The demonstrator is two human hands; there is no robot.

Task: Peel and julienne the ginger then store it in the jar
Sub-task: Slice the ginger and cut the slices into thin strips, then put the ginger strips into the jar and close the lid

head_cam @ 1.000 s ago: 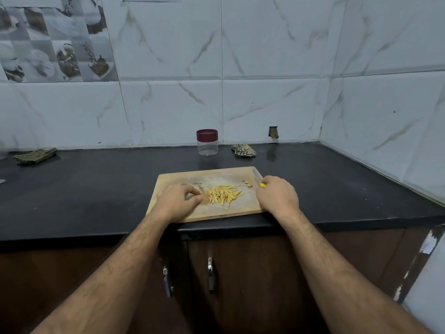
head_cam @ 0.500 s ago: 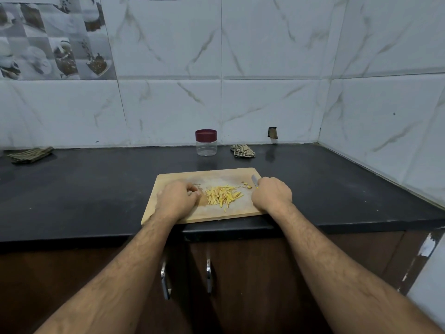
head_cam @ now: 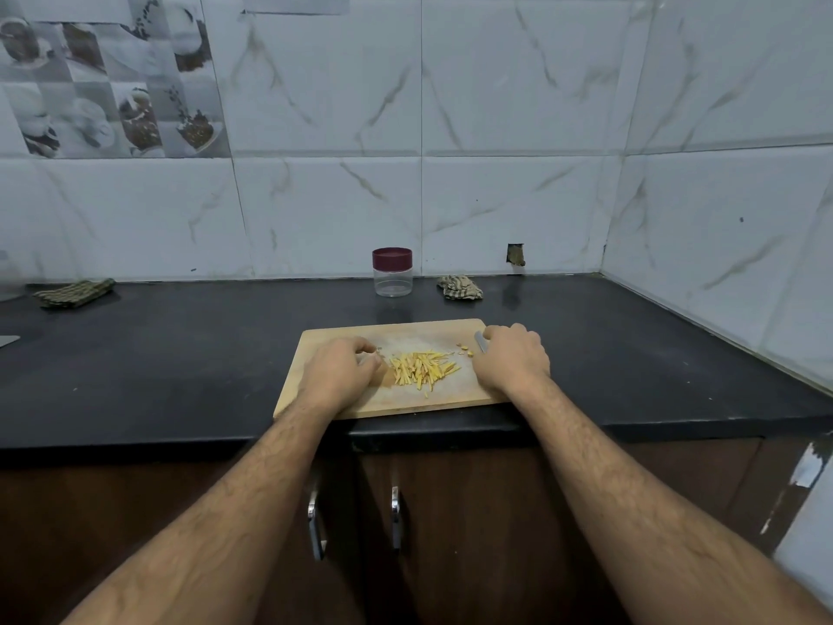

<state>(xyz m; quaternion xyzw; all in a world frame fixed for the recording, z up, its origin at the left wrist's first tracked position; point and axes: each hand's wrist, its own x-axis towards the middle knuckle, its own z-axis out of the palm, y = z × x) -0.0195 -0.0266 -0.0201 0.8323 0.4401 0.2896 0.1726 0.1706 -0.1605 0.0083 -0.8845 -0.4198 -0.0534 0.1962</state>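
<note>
**Ginger cut into sticks, jar not yet opened**

The dark desk [head_cam: 189, 354] carries everything, and one wooden cutting board [head_cam: 405, 333] lies at its front edge, close to the person, so both forearms can reach it without stretching. Two hands are on the board. The left hand [head_cam: 340, 376] sits just left of the ginger with its fingers curled under; it probably holds the last uncut piece steady, but what it grips is hidden, so I cannot tell. The right hand [head_cam: 511, 358] is at the board's right edge, its fingers wrapped round a knife [head_cam: 480, 341], of which only a short grey stretch shows beside the knuckles; the tool is held off to the side, clear of the pile.

One clear jar [head_cam: 392, 272] with a maroon lid stands at the back against the wall tiles, well apart from the board and still capped, likely parked out of the way until the cutting ends. Two folded cloths lie on the desk: one [head_cam: 74, 293] far left, one [head_cam: 459, 287] just right of the jar.

The julienned ginger [head_cam: 421, 369] forms one loose heap of yellow sticks, too many to count, between the two hands, with a few small scraps [head_cam: 464, 350] near the knife.
</note>
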